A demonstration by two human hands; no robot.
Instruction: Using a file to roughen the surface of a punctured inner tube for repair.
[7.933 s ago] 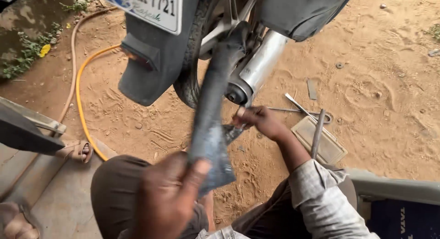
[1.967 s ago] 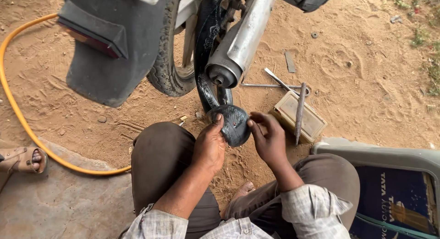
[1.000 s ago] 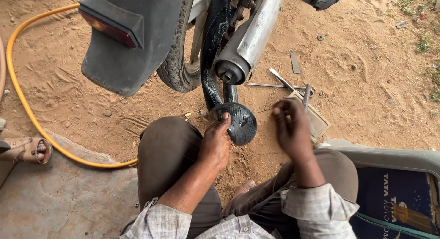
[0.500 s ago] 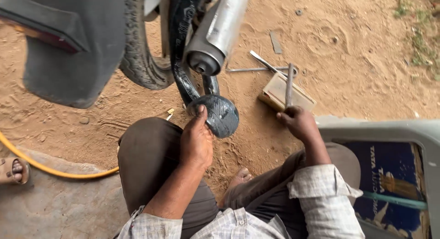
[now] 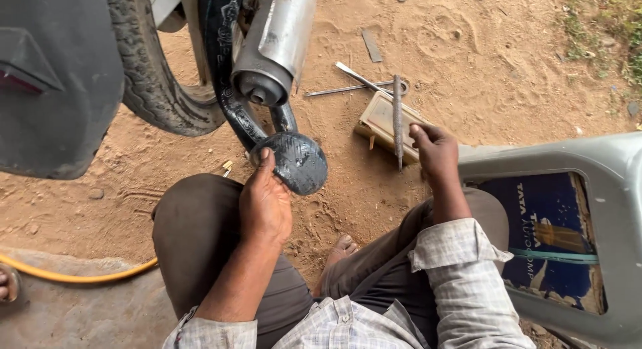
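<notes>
The left hand [image 5: 266, 200] grips a loop of black rubber inner tube [image 5: 296, 161], its folded end round and dull, just below the shiny metal exhaust pipe [image 5: 275, 44]. The right hand [image 5: 436, 150] pinches a thin, rough metal file [image 5: 398, 118] resting across a flat tan block [image 5: 384, 125] on the sandy ground.

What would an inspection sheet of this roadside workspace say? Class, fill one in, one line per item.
Surface: bare sandy ground, with a grey slab at lower left.
Job's things: black inner tube hanging from the rear wheel.
Clutter: rasp-like file lying on a small flat block; metal rods beside it.
Hands: left hand holds the tube; right hand touches the file.
Cables: orange hose at lower left.
Surroundings: exhaust pipe, grey panel at right.
</notes>
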